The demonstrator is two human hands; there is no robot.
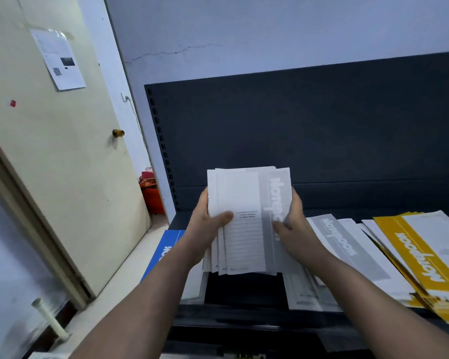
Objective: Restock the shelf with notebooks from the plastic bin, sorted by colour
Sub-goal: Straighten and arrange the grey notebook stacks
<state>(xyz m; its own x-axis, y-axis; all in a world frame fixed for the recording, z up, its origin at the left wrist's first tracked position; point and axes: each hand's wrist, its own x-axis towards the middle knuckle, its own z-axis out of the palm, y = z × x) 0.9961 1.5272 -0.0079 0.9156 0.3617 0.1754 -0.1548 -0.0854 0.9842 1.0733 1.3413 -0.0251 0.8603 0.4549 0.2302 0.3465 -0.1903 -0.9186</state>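
Head view, single frame.

Item: bundle of grey-and-white paper-covered notebooks (246, 218), held upright in the air above the front of the dark metal shelf (244, 294). The top cover is white with a ruled label panel. A grey band on its right side carries the word "Notebook", printed lengthwise. The lower edges are fanned unevenly and the upper edges are slightly stepped.

Hands: the left hand (208, 222) holds the bundle's left edge, thumb laid across the front cover, fingers hidden behind. The right hand (293, 225) holds the right edge, thumb on the grey band. Each grip is clamped on the bundle. Both forearms reach up from the bottom of the frame and are bare.

Counts:
- Two hands and one held bundle. At least four notebook edges show at its bottom; the full number cannot be told.
- One spread pile of grey-and-white notebooks (347, 251) lies flat on the shelf, just right of the bundle.
- One spread pile of yellow-and-white notebooks (420, 255) lies further right, overlapping the grey pile's edge.
- One blue notebook cover (166, 248) lies at the shelf's left end, partly behind the left forearm.

Surroundings: cream door (49, 164) on the left with one taped paper sheet (59, 60) and one brass knob (118, 132). An orange-red container (152, 199) stands on the floor beside the shelf.
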